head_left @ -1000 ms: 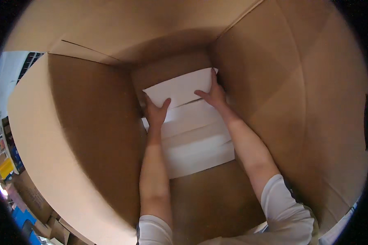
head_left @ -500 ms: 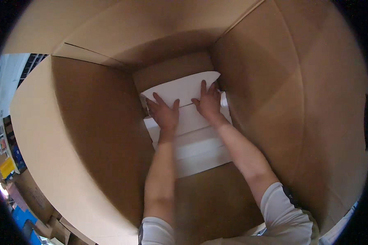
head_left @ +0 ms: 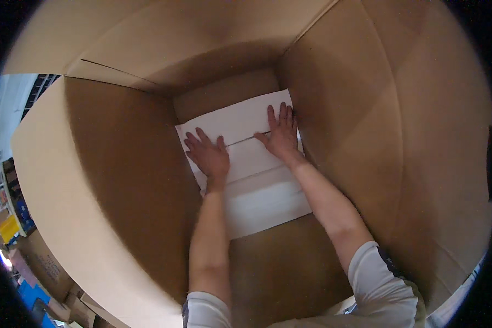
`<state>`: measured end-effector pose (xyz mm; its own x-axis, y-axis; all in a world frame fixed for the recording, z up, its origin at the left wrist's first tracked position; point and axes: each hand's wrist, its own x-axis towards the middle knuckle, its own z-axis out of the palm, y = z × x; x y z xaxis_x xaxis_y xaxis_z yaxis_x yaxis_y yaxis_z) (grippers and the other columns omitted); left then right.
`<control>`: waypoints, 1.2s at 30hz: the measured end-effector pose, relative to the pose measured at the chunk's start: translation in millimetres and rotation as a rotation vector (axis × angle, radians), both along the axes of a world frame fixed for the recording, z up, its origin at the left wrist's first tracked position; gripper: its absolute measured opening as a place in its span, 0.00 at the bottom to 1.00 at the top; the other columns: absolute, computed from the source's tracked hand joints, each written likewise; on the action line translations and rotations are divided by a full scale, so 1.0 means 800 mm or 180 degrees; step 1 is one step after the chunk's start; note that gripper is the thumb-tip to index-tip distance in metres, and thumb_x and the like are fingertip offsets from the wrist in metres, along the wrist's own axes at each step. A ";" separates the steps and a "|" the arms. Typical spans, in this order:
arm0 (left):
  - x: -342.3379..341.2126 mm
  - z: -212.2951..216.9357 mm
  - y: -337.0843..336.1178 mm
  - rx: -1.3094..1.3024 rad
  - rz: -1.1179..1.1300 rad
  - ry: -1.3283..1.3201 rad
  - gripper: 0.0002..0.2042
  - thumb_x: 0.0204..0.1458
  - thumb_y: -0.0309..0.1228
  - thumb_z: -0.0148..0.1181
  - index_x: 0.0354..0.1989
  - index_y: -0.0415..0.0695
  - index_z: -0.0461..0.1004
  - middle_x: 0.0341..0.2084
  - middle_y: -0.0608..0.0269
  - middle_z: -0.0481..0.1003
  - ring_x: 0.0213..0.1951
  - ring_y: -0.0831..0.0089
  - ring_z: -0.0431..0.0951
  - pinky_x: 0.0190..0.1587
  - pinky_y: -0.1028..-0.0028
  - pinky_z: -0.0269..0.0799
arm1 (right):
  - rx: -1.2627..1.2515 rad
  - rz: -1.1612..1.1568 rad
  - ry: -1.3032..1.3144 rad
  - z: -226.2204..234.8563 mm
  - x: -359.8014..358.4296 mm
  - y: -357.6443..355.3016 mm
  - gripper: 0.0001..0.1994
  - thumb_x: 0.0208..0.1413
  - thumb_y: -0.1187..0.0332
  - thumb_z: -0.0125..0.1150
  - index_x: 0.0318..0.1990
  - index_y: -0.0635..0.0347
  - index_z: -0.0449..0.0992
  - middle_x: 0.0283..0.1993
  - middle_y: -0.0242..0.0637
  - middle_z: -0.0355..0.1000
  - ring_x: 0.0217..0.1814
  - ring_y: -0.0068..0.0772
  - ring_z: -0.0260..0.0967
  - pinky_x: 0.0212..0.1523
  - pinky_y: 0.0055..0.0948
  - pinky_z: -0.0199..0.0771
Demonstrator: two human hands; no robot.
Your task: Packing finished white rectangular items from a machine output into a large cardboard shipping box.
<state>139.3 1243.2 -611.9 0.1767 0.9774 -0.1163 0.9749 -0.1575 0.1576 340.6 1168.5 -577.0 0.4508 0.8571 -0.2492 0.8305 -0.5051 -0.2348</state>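
Both of my arms reach down into a deep brown cardboard box point(head_left: 126, 158). At its bottom lies a white cardboard piece point(head_left: 265, 188) with creases across it and a dark slit line near its far part. My left hand point(head_left: 209, 156) rests on its left side, palm down with the fingers spread. On the right side, my right hand point(head_left: 281, 135) presses flat, fingers apart and pointing away from me. Neither hand grips anything. The white piece spans most of the width between the box's side walls; what lies under it is hidden.
Tall cardboard walls rise on the left, right and far sides. Brown box floor point(head_left: 284, 268) shows on the near side of the white piece. Outside, at the left, are a yellow item point(head_left: 8, 228), a blue item point(head_left: 31, 294) and brown cartons point(head_left: 45, 263).
The far flap of the white piece has gone from raised and curved to lying flatter. My left hand has shifted a little left; both hands stay spread on the piece.
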 end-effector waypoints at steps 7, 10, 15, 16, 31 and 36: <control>0.000 0.070 -0.083 -0.1071 -0.0003 0.0535 0.36 0.61 0.46 0.52 0.73 0.38 0.51 0.71 0.35 0.51 0.74 0.43 0.44 0.70 0.39 0.44 | -0.0725 -0.0321 0.0022 0.015 -0.013 -0.041 0.45 0.57 0.45 0.62 0.75 0.57 0.49 0.75 0.63 0.46 0.79 0.62 0.39 0.73 0.64 0.44; 0.010 0.149 -0.115 -0.1804 0.0043 0.0343 0.33 0.59 0.45 0.55 0.68 0.36 0.59 0.67 0.36 0.58 0.70 0.43 0.53 0.68 0.39 0.49 | -0.1411 -0.0608 0.0276 0.048 -0.012 -0.079 0.44 0.57 0.44 0.62 0.73 0.58 0.52 0.73 0.62 0.51 0.75 0.63 0.50 0.70 0.61 0.54; -0.018 0.260 -0.172 -0.1537 0.0121 -0.0164 0.29 0.58 0.46 0.56 0.59 0.34 0.70 0.58 0.38 0.70 0.63 0.43 0.66 0.63 0.40 0.60 | -0.0484 -0.0661 0.1362 0.224 -0.076 -0.118 0.35 0.57 0.46 0.61 0.64 0.62 0.66 0.64 0.58 0.66 0.63 0.58 0.68 0.59 0.51 0.73; -0.011 0.289 -0.177 -0.1327 -0.0099 -0.0350 0.29 0.58 0.46 0.56 0.59 0.34 0.70 0.56 0.39 0.72 0.61 0.43 0.68 0.61 0.43 0.63 | -0.0410 -0.0512 0.1383 0.234 -0.078 -0.132 0.31 0.56 0.47 0.61 0.59 0.61 0.71 0.60 0.56 0.70 0.62 0.56 0.69 0.59 0.50 0.73; -0.107 0.758 -0.577 -0.2714 -0.2579 -0.3626 0.14 0.66 0.31 0.54 0.54 0.34 0.73 0.41 0.57 0.79 0.40 0.76 0.77 0.43 0.76 0.74 | 0.2209 -0.1715 0.2183 0.724 -0.304 -0.710 0.31 0.59 0.51 0.62 0.63 0.63 0.69 0.51 0.56 0.76 0.51 0.55 0.76 0.51 0.43 0.75; -0.128 0.810 -0.778 -0.4613 -0.3658 -0.2030 0.15 0.66 0.31 0.55 0.56 0.36 0.73 0.41 0.60 0.80 0.38 0.78 0.77 0.39 0.78 0.74 | 0.1939 -0.3136 0.1003 0.757 -0.413 -0.954 0.31 0.59 0.49 0.63 0.64 0.59 0.70 0.56 0.54 0.75 0.53 0.57 0.75 0.53 0.44 0.75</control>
<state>36.7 620.5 36.4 0.8892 -0.3725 -0.2657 0.2782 -0.0208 0.9603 10.0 405.1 28.9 0.9711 0.1934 -0.1398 0.0126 -0.6265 -0.7793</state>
